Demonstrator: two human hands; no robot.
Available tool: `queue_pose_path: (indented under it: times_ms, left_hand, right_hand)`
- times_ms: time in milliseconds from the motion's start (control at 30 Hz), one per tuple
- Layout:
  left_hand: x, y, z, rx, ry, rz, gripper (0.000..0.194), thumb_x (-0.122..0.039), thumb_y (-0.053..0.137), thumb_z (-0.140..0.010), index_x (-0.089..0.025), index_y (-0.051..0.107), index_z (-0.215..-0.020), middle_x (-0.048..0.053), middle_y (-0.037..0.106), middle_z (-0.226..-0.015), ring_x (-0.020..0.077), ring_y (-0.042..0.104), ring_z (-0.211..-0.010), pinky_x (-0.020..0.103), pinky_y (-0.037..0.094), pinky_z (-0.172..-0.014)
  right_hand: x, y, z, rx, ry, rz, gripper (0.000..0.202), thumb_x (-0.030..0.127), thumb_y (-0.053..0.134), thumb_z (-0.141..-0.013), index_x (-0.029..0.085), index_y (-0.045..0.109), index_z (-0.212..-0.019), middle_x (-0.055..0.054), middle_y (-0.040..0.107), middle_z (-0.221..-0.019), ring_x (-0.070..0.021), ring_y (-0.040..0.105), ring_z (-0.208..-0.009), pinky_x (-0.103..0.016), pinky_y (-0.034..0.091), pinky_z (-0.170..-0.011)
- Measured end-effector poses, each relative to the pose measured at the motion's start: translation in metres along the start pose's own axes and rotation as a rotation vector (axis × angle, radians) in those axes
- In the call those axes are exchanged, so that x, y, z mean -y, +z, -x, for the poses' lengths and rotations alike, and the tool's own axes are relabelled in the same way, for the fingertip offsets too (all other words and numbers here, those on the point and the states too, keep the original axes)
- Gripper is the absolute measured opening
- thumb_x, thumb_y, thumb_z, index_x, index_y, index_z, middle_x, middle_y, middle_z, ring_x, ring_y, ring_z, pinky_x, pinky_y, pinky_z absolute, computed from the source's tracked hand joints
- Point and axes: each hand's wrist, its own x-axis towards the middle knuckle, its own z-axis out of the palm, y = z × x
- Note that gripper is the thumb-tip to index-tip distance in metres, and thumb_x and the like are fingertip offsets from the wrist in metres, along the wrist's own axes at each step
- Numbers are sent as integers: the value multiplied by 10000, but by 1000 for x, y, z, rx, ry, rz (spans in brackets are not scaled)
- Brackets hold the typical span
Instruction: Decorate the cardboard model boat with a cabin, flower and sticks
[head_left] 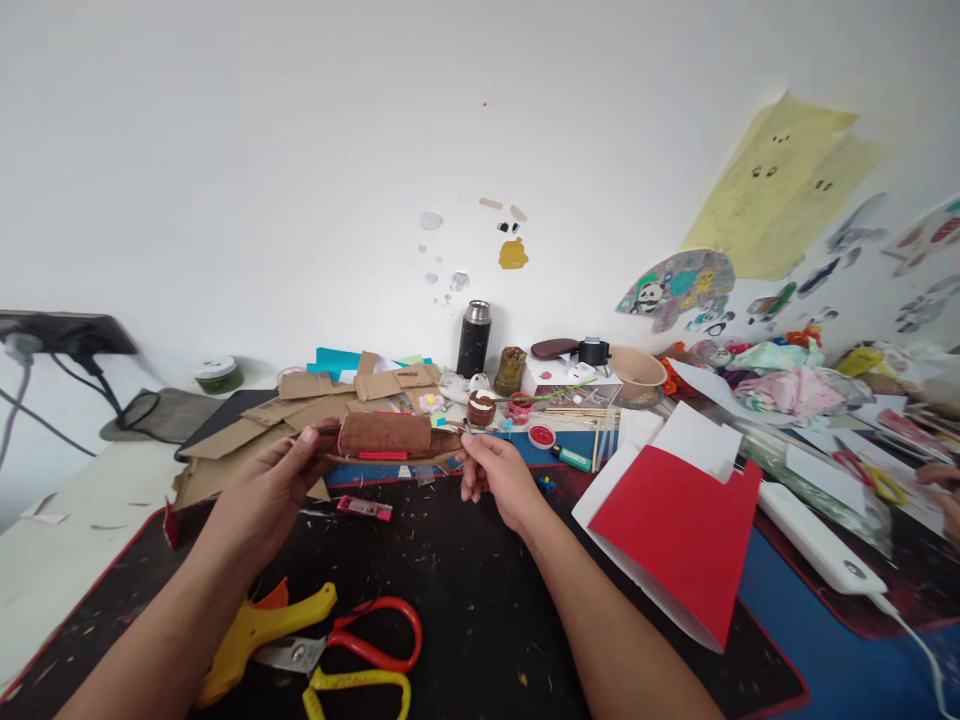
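A brown roll-shaped piece (386, 434) with narrower brown ends and a strip of red along its lower edge is held level above the mat. My left hand (285, 468) pinches its left end between thumb and fingers. At the right end, my right hand (491, 472) grips it with thumb and curled fingers. What the piece is made of, I cannot tell. Below it on the mat lies a small pink item (364, 508). Scissors (337, 650) with red and yellow handles lie near my left forearm, overlapping a yellow hot-glue gun (262, 635).
Behind my hands are cardboard scraps (300, 405), a black flask (474, 340) and a beige bowl (636, 375). To the right are folded red card (679, 540) and a white corded device (810, 535). Another person's hand (941, 490) shows at the right edge.
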Motion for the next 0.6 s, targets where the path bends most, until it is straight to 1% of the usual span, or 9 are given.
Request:
queue_pose_path:
  times_ms: [133, 267, 433, 533, 600]
  left_hand:
    - [2, 6, 5, 23, -12, -23, 573, -764, 992, -678, -254, 881, -914, 141, 906, -1098, 413, 806, -1217, 513, 689, -1048]
    - [5, 8, 7, 57, -21, -69, 599, -799, 973, -679, -270, 879, -945, 116, 907, -1071, 400, 827, -1148, 490, 722, -976]
    - [9, 6, 7, 63, -29, -112, 609, -841, 943, -693, -281, 875, -923, 91, 904, -1012, 390, 838, -1095, 488, 739, -920]
    - [10, 3, 7, 79, -43, -130, 599, -836, 922, -736, -283, 883, -965, 89, 906, -1042, 376, 842, -1088, 458, 741, -893]
    - [9, 3, 7, 79, -41, -146, 611, -842, 921, -732, -284, 885, -977, 88, 908, -1074, 374, 843, -1084, 448, 742, -869]
  right_hand:
    - [0, -1, -2, -57, -17, -28, 673, 841, 868, -784, 192, 690, -792, 56, 575, -526, -133, 612, -426, -216, 365, -402]
    - [0, 0, -4, -103, -14, -51, 682, 845, 891, -747, 208, 648, -758, 61, 559, -510, -131, 591, -413, -216, 351, -396]
    - [1, 1, -4, -131, -5, -47, 706, 871, 889, -721, 212, 635, -751, 58, 565, -513, -129, 586, -412, -215, 347, -393]
    - [0, 1, -4, -143, -1, -44, 718, 890, 872, -725, 215, 629, -750, 56, 566, -515, -128, 585, -414, -216, 350, -394]
    - [-2, 1, -4, -151, -1, -46, 723, 902, 857, -732, 217, 626, -752, 54, 568, -514, -129, 585, -414, -216, 349, -394]
